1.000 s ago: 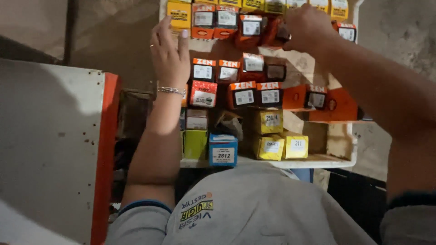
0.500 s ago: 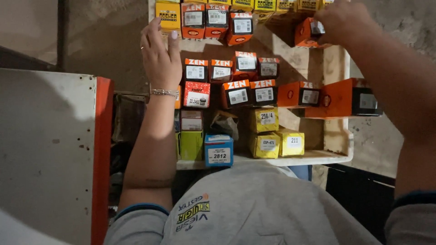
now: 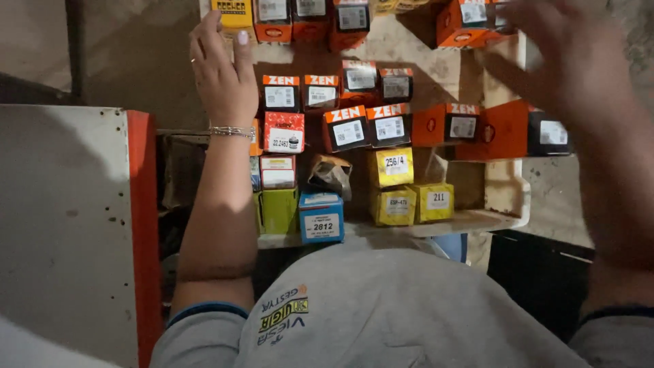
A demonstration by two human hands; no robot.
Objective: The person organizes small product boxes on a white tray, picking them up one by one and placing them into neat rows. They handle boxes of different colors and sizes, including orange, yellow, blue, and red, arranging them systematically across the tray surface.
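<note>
The left hand (image 3: 228,71) reaches straight forward from a bare forearm with a thin bracelet (image 3: 231,131) at the wrist; its palm faces down, the fingers lie stretched and close together, and the fingertips touch the lower edge of a yellow box (image 3: 233,12) at the far left of the top row. It holds nothing. The right hand (image 3: 569,48) is raised over the far right corner of the tabletop (image 3: 507,197), blurred, fingers spread and loosely curled with nothing between them. Just to its left stands an orange box (image 3: 463,17) in the top row, close to the fingers, though I cannot tell whether they touch it. Between the two hands runs the rest of that top row of orange boxes (image 3: 310,17). Nearer the person lie a second row of orange and dark boxes (image 3: 371,126), a long orange box (image 3: 514,129) under the right forearm, three yellow boxes (image 3: 409,187), a blue box (image 3: 321,218) at the near edge, and a green box (image 3: 278,210) beside the left forearm. A white cabinet with a red edge (image 3: 102,225) stands to the left. Compared with half a second ago, the right hand has let go of the orange box it was gripping and now hovers open beside it; the left hand has kept its flat pose at the yellow box.
</note>
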